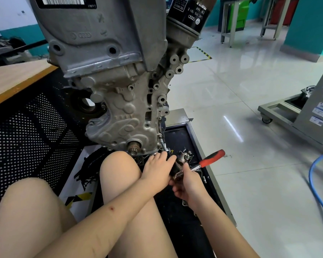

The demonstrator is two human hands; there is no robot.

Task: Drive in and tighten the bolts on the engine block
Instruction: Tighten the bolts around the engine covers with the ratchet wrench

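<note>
A grey cast engine block [119,86] hangs on a stand above a black drip tray [177,138]. At its lower right edge a thin steel extension bar [162,144] runs from a bolt on the block down to a ratchet with a red handle [212,158]. My left hand [157,170] curls round the dark shaft below the extension. My right hand [186,183] grips the ratchet's metal head, the red handle sticking out to the right. The bolt itself is hidden behind the socket.
A black oil filter [190,13] stands at the block's top right. My bare knees [119,168] fill the foreground. A perforated black panel [26,131] and wooden bench top [13,77] lie left. A blue hose [317,187] and a wheeled grey stand [295,116] are on the tiled floor, right.
</note>
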